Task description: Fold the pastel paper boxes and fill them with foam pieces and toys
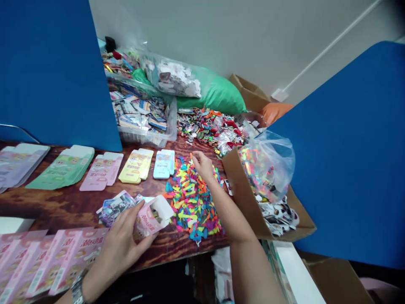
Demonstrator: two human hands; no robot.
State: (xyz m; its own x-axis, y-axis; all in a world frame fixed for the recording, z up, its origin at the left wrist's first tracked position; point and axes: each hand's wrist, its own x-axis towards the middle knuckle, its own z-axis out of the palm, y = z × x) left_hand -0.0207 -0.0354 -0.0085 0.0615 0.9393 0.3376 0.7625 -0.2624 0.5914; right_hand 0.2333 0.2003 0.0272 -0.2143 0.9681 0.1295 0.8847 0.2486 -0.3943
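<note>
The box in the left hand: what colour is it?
The box is pink, white inside, best in the head view.

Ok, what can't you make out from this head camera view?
In the head view:
The pink carton: partly hidden by the left hand.
The colourful pieces: too small to tell what they are.
The clear bag: its contents blurred by the plastic.
The pink flat cartons: cut off by the bottom edge.
</note>
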